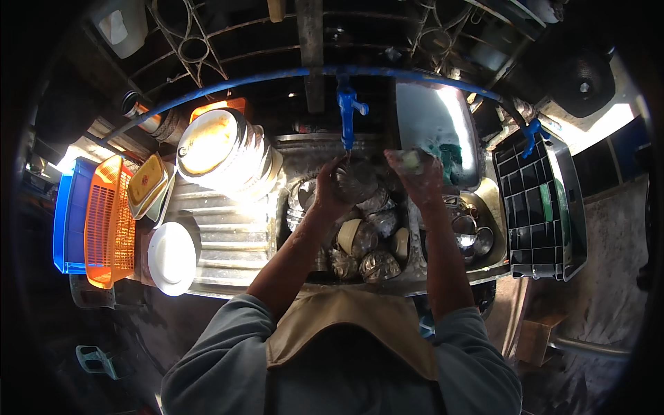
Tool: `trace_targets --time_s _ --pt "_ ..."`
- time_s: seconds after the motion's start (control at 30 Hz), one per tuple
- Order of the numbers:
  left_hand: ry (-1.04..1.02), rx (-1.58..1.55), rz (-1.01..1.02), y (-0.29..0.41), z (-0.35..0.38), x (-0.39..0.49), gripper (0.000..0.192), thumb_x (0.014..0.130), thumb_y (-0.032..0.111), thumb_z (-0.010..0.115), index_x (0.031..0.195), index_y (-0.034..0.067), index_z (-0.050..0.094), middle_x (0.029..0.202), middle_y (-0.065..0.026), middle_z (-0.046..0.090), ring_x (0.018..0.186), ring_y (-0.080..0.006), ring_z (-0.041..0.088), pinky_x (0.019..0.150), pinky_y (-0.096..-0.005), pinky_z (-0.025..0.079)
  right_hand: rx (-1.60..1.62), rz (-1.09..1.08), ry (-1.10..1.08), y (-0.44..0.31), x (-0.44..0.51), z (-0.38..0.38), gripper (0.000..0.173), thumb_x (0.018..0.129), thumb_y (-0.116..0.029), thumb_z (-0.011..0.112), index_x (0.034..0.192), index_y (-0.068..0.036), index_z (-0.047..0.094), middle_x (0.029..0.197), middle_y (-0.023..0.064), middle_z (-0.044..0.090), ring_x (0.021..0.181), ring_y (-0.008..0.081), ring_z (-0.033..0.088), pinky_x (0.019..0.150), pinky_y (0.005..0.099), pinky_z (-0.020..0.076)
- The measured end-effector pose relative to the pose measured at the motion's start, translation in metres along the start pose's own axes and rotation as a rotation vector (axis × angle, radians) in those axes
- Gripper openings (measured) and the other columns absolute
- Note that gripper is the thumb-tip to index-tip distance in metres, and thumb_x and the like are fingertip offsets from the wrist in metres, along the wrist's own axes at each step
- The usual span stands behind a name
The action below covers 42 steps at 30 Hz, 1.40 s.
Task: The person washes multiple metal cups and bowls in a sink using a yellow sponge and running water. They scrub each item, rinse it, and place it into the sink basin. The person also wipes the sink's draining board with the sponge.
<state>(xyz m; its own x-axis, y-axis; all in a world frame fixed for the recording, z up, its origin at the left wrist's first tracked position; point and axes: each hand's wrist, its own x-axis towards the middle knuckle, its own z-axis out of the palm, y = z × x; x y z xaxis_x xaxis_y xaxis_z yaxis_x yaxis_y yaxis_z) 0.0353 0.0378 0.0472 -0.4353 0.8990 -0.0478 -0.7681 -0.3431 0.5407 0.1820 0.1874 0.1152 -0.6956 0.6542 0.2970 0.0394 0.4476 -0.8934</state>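
My left hand (pixel 330 189) grips a fluted glass bowl (pixel 356 180) below the blue plastic tap (pixel 346 116), over the left sink basin. In my right hand (pixel 423 176) is a wet, pale green sponge (pixel 411 160), raised beside the bowl and apart from it. Under my hands the left basin holds several more fluted bowls (pixel 380 265) and a cream-coloured cup (pixel 348 236). Metal and glass ware (pixel 466 228) lies in the right basin, partly hidden by my right forearm.
Stacked plates (pixel 207 145) stand on the ribbed steel drainboard (pixel 233 244). A white plate (pixel 172 259), an orange basket (pixel 106 228) and a blue crate (pixel 75 218) sit at the left. A tub of soapy water (pixel 433 114) stands behind the right basin; a black crate (pixel 534 223) is farther right.
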Motion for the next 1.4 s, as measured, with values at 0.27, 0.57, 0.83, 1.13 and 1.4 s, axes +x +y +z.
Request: trace_targets --time_s 0.27,0.57,0.83,1.13,1.4 --pt "0.070 -0.228 -0.075 -0.015 -0.023 0.009 0.056 0.105 0.054 0.045 0.138 0.011 0.057 0.121 -0.0055 0.067 0.114 -0.0192 0.063 0.102 -0.0370 0.049 -0.005 -0.266 0.090 0.026 -0.002 0.115 0.032 0.100 -0.027 0.060 0.120 -0.002 0.067 0.118 0.0155 0.070 0.119 0.0339 0.063 0.104 0.0464 0.0492" --pt "0.181 -0.125 0.006 -0.015 -0.038 -0.025 0.047 0.104 0.048 0.050 0.124 0.007 0.061 0.116 -0.0067 0.067 0.104 -0.0219 0.068 0.093 -0.0381 0.056 0.065 -0.165 -0.008 0.044 -0.029 0.099 0.034 0.102 -0.030 0.058 0.115 -0.001 0.069 0.127 0.0182 0.067 0.117 0.0347 0.063 0.101 0.0452 0.0497" --pt "-0.382 -0.543 0.034 -0.020 -0.041 -0.026 0.055 0.105 0.051 0.044 0.142 0.010 0.053 0.138 -0.0161 0.058 0.125 -0.0283 0.059 0.111 -0.0458 0.046 -0.421 -0.672 -0.027 0.012 -0.028 0.121 0.038 0.095 -0.034 0.067 0.122 -0.007 0.068 0.126 0.0150 0.067 0.113 0.0340 0.065 0.100 0.0450 0.0500" --pt "0.454 0.929 0.095 -0.012 -0.034 -0.035 0.049 0.104 0.041 0.052 0.138 0.007 0.056 0.125 -0.0100 0.064 0.116 -0.0231 0.062 0.098 -0.0371 0.052 -0.096 0.353 -0.060 0.056 -0.036 0.120 0.040 0.107 -0.035 0.050 0.129 -0.004 0.061 0.124 0.0175 0.064 0.113 0.0286 0.061 0.103 0.0398 0.0441" --pt "0.301 -0.372 -0.328 -0.026 -0.057 -0.020 0.054 0.101 0.051 0.052 0.133 0.008 0.062 0.126 -0.0123 0.068 0.115 -0.0306 0.065 0.102 -0.0447 0.051 -0.126 -0.016 -0.061 0.032 -0.053 0.104 0.038 0.101 -0.027 0.063 0.126 0.002 0.060 0.115 0.0211 0.066 0.111 0.0359 0.063 0.098 0.0438 0.0486"
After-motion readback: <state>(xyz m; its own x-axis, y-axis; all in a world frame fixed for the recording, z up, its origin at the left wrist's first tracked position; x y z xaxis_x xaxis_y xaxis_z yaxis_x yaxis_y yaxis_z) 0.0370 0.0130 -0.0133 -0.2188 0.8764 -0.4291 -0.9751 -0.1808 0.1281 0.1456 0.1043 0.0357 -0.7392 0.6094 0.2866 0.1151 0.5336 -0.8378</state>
